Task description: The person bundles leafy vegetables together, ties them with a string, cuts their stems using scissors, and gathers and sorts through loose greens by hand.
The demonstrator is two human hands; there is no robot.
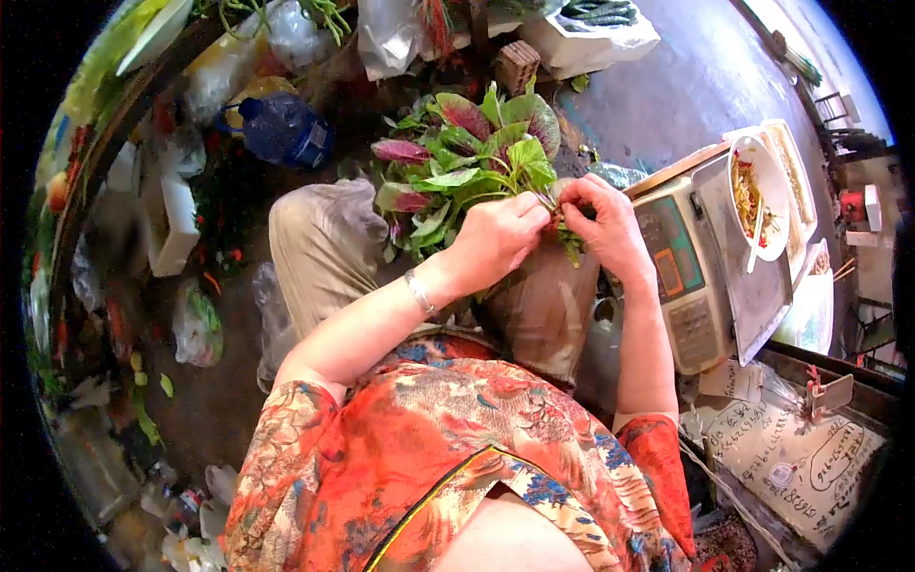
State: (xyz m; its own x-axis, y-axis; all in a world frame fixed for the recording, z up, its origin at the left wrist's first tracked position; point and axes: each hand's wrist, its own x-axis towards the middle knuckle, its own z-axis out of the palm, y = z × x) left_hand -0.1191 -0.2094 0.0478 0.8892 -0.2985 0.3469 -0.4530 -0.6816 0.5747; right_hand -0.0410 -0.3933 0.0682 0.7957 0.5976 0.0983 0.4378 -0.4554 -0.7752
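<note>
A bunch of amaranth greens [467, 157], with green and purple-red leaves, spreads over and beyond my knees. My left hand [500, 234], a bracelet on its wrist, is closed around stems at the bunch's right side. Close beside it, my right hand [602, 224] pinches the stem ends [562, 217] between thumb and fingers. The fingertips of both hands nearly meet there. Some small leaves hang just below the hands. Part of the stems is hidden behind my fingers.
To the right stands a weighing scale [681, 276], with a bowl of food [758, 200] and chopsticks on its plate. A blue plastic jug [281, 129] lies at the upper left. A white foam box [591, 43] stands ahead. Handwritten cardboard [791, 458] lies lower right.
</note>
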